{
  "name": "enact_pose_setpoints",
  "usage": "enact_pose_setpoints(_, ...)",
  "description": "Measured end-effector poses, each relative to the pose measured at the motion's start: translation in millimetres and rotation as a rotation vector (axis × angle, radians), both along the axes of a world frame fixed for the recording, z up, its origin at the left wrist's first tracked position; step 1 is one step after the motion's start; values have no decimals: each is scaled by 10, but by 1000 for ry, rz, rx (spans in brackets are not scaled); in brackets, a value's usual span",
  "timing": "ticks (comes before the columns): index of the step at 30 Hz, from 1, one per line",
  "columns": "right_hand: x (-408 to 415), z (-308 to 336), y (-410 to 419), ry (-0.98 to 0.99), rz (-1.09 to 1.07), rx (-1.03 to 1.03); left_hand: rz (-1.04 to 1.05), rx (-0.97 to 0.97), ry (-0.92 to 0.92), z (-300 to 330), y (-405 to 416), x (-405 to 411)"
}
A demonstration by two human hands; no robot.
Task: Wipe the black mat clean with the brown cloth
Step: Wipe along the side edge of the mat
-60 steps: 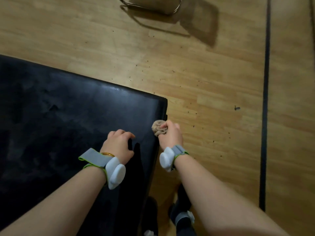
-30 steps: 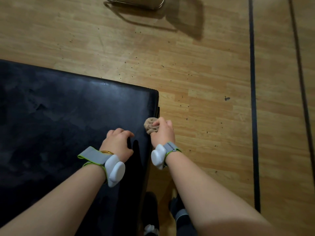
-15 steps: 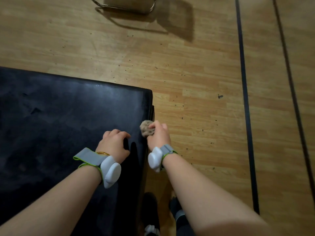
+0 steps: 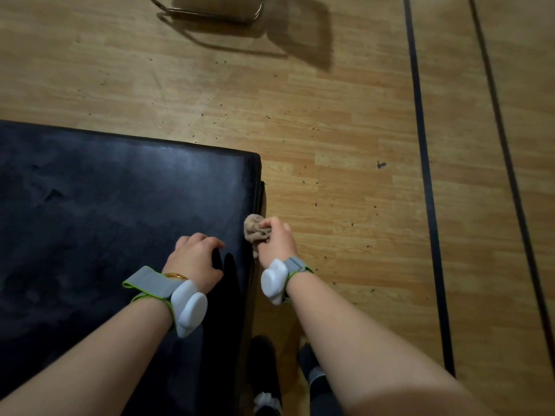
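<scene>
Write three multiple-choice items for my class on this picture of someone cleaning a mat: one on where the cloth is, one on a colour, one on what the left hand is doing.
1. Where is the brown cloth?
A. At the right edge of the black mat
B. Spread flat in the mat's middle
C. On the floor by the metal chair base

2. What colour is the bangle on the left wrist?
A. Silver
B. Gold
C. Red

3. What is the left hand doing?
A. Gripping the cloth
B. Raised in the air
C. Resting on the mat with fingers curled, holding nothing

Answers: 1 A, the right hand holds the bunched cloth against the mat's edge. 2 B, it shines gold beside the grey wrist strap. 3 C, its fingertips touch the mat and the cloth is in the other hand.
</scene>
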State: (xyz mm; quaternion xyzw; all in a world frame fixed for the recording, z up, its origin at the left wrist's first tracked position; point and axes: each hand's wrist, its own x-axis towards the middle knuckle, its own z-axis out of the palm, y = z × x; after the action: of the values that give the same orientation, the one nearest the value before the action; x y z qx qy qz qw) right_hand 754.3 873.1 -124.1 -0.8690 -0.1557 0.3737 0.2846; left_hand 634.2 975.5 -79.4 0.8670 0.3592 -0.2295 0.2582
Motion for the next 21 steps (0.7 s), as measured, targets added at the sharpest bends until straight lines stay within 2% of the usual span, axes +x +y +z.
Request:
enact_pose_setpoints(5, -466, 38, -351, -23, 165, 42, 4, -3, -6, 1, -3, -30)
enact_pose_setpoints(8, -447, 29, -376, 8, 224, 18, 3, -9, -10, 0, -32, -47)
enact_pose_setpoints(14, -51, -13, -19, -31, -27, 56, 1, -2, 6, 20, -57, -140)
enact_pose_setpoints(21, -538, 17, -381, -14, 146, 5, -1, 9, -3, 45, -48, -152)
